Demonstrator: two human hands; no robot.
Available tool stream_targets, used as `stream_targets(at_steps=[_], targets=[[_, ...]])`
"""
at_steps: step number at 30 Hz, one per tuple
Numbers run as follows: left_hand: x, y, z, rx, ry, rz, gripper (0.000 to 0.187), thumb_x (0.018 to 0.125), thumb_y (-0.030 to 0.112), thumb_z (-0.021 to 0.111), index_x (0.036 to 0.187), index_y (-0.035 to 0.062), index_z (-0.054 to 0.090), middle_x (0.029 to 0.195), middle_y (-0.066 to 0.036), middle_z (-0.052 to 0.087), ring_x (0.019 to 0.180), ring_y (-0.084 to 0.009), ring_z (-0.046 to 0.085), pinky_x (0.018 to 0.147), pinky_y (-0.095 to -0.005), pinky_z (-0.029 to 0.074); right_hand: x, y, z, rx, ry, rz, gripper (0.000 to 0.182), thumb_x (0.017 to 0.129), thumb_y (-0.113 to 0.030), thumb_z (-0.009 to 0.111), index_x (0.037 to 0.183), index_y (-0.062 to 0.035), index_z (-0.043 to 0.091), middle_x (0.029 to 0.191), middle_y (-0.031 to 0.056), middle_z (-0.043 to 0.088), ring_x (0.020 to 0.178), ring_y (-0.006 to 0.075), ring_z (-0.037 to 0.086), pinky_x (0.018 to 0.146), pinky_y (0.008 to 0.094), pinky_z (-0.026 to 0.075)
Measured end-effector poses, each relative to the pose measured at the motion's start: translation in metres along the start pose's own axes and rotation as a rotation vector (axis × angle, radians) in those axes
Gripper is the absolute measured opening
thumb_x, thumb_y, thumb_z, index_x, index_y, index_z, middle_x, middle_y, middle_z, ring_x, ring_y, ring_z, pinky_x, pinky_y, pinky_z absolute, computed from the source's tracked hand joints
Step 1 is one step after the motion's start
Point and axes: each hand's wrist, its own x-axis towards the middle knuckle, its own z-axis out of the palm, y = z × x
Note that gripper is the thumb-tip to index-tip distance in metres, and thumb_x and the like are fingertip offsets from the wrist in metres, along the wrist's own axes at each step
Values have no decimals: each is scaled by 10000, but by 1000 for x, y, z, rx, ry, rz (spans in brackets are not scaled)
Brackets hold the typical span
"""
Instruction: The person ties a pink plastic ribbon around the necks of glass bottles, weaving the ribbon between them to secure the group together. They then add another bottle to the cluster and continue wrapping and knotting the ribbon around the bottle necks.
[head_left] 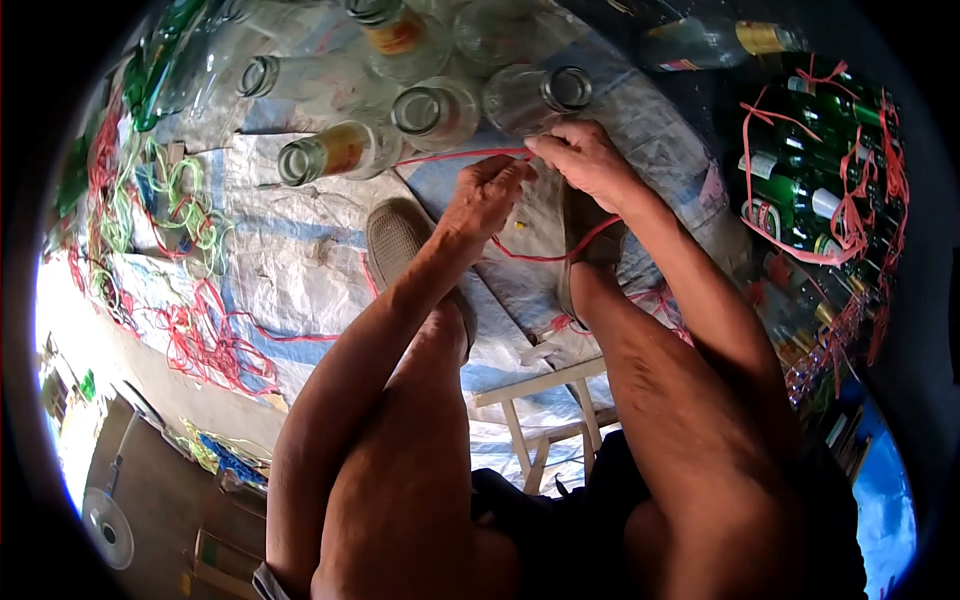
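Observation:
A red plastic string (445, 156) runs in front of a group of clear glass bottles, one of them this bottle (436, 112) standing between its neighbours. My left hand (485, 196) is closed in a pinch on the string near the front bottles. Just to its right, my right hand (588, 163) also pinches the string, its fingers close below the mouth of another clear bottle (540, 98). A loose length of red string (545, 259) hangs in a curve below my hands. The exact fingertip grip is partly hidden.
Green bottles (800, 170) tied with red string lie at the right. Tangled red string (215, 345) and pale green string (185, 205) spread over the sheet (300, 235) at the left. A wooden stool (545, 385) is beneath me; a fan (107, 528) is at lower left.

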Motion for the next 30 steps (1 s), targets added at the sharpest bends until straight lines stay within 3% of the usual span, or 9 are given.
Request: stream_targets(at_steps=[5, 9, 13, 17, 20, 30], targets=[[1, 10, 6, -217, 10, -86, 234, 1064, 288, 611, 1135, 76, 680, 648, 122, 332, 507, -18, 250, 450, -232, 180, 4, 1, -8, 0, -16, -145, 261, 978, -263, 695, 892, -16, 699, 724, -55, 557, 708, 50, 503, 621, 273, 426], [5, 10, 11, -349, 37, -84, 129, 1049, 258, 641, 999, 139, 645, 653, 121, 352, 509, -20, 269, 444, -232, 190, 11, 6, -27, -72, -62, -71, 275, 963, -278, 708, 872, -19, 719, 694, -57, 543, 682, 42, 502, 600, 267, 417], [7, 5, 11, -406, 38, -69, 191, 1035, 239, 670, 881, 185, 571, 661, 114, 380, 513, -21, 291, 441, -223, 208, 11, 16, -27, -75, -50, -176, 239, 960, -251, 711, 905, -21, 742, 690, -62, 544, 657, 44, 499, 576, 263, 411], [8, -1, 10, -438, 22, -64, 210, 1026, 241, 692, 867, 193, 564, 677, 101, 421, 529, -23, 324, 444, -214, 230, 6, 15, -29, -106, -86, -16, 246, 967, -237, 704, 952, 6, 740, 796, -56, 629, 742, 47, 530, 653, 258, 442], [6, 1, 16, -454, 97, -55, 187, 1021, 238, 701, 886, 189, 582, 703, 89, 463, 543, -24, 343, 447, -212, 241, 7, 15, -31, -159, -96, -36, 237, 965, -234, 707, 957, -2, 756, 781, -56, 627, 732, 45, 527, 645, 258, 439], [5, -6, 14, -528, 54, -7, 77, 1024, 163, 684, 1081, 204, 653, 784, 45, 567, 553, -25, 376, 453, -202, 263, 4, 6, -31, -191, -77, -53, 245, 950, -232, 716, 966, 8, 763, 779, -24, 640, 755, 67, 560, 679, 276, 466]])
